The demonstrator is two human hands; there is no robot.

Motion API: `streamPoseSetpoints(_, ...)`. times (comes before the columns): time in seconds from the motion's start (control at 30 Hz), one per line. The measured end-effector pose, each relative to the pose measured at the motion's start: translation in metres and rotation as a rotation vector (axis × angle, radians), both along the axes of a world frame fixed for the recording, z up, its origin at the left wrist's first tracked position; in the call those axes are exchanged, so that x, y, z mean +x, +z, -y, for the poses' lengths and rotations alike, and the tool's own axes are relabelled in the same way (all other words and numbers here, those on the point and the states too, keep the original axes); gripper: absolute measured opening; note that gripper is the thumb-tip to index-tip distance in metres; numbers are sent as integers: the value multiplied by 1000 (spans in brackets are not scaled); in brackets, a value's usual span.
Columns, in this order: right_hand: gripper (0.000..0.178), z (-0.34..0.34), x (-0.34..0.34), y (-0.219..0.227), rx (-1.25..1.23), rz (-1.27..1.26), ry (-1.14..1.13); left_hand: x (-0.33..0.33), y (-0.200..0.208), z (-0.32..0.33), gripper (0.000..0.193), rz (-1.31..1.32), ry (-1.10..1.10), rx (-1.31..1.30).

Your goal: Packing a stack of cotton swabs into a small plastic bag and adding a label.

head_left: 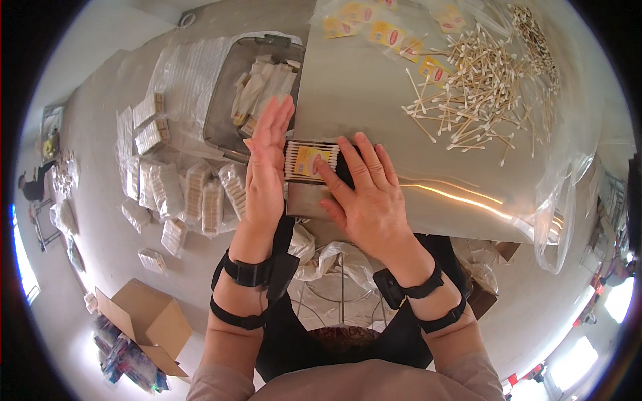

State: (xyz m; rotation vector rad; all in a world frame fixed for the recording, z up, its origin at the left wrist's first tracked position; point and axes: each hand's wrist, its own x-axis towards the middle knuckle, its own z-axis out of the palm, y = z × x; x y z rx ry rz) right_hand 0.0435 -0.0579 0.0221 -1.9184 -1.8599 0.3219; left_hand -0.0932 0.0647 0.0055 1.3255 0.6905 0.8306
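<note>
A flat pack of cotton swabs lies at the left edge of the metal table, its white tips lined up in a row and a yellow label card over its middle. My left hand stands on edge against the pack's left end, fingers straight and pointing away from me. Palm down, my right hand rests on the pack's right side with the fingers spread, the index finger touching the card. Something dark under the right fingers is partly hidden.
Loose cotton swabs are heaped at the table's far right, beside yellow label cards and clear plastic sheeting. Left of the table stands a grey bin holding packs. Bagged swab bundles and an open cardboard box are on the floor.
</note>
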Motion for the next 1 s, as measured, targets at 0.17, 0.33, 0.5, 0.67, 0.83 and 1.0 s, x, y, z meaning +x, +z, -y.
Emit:
streamPoseSetpoints(0.17,48,-3,5,2,-23,18,-8,0,0,-1,77,31,-4,-44)
streamPoseSetpoints(0.33,44,-3,9,2,-3,11,-29,0,1,-1,77,31,1,-50)
streamPoseSetpoints(0.5,42,-5,7,2,-2,12,-23,0,0,-1,77,49,1,-51)
streamPoseSetpoints(0.67,46,-2,16,0,84,-43,-37,4,-1,-1,74,62,73,-31)
streamPoseSetpoints(0.83,48,1,79,0,167,50,-325,16,1,-2,73,54,118,117)
streamPoseSetpoints(1.0,48,14,103,2,51,291,-402,45,10,16,56,-110,-23,274)
